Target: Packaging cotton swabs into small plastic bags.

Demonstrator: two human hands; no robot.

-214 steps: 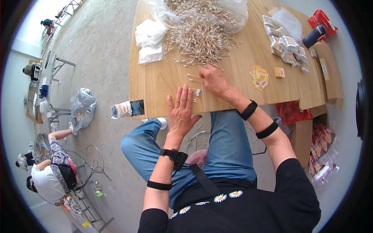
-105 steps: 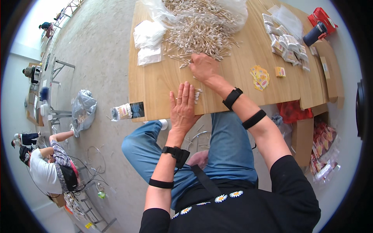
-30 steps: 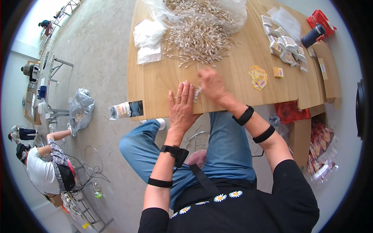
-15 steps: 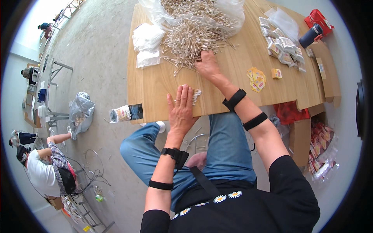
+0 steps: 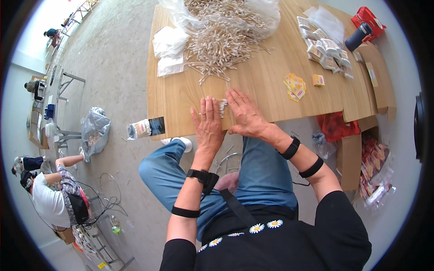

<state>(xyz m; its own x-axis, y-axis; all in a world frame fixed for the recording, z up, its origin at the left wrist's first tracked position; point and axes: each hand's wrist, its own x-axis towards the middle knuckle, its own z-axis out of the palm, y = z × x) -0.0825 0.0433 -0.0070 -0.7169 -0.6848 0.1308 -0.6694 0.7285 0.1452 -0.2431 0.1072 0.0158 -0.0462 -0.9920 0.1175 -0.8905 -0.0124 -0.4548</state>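
Near the front edge of the wooden table (image 5: 266, 81), my left hand (image 5: 208, 124) lies flat with its fingers straight and together. My right hand (image 5: 244, 113) lies flat beside it. Between them sits a small row of cotton swabs (image 5: 221, 107), squeezed from both sides by the edges of my hands. A big heap of cotton swabs (image 5: 221, 38) spills out of a clear plastic bag (image 5: 262, 16) further back on the table.
White packets (image 5: 168, 47) lie at the table's left. Small filled sachets (image 5: 326, 47), yellow cards (image 5: 294, 86), a dark flask (image 5: 358, 36) and a red case (image 5: 370, 20) are at the right. Cardboard boxes (image 5: 350, 153) stand on the floor; another person (image 5: 52, 201) sits far left.
My right hand was reaching into the swab heap half a second ago; it has come back to the table's front edge and now lies beside my left hand, which stayed in place.
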